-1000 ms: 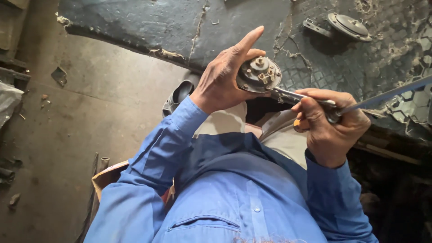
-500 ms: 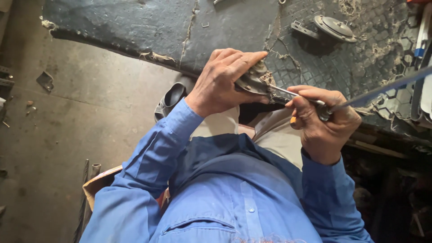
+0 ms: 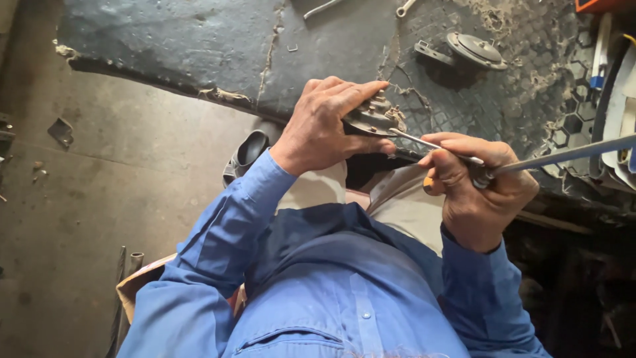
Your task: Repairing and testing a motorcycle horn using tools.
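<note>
Two hands at work over the lap, both gripping. Left hand (image 3: 324, 129) wrapped over a small round metal part (image 3: 371, 119), fingers curled across its top; part sits above the knees, just in front of the dark rubber mat (image 3: 199, 46). Right hand (image 3: 480, 185) closed round a long thin metal tool (image 3: 424, 141); long axis runs roughly left-right, tip pointing left & slightly up, touching the part's edge. Handle end mostly hidden in the fist; a grey rod (image 3: 570, 154) runs off frame right, can't tell if it's the same tool. Part's underside hidden by fingers. Round metal disc (image 3: 477, 50) lies on mat, well apart. Sandal (image 3: 246, 154) on concrete floor (image 3: 99, 199).
</note>
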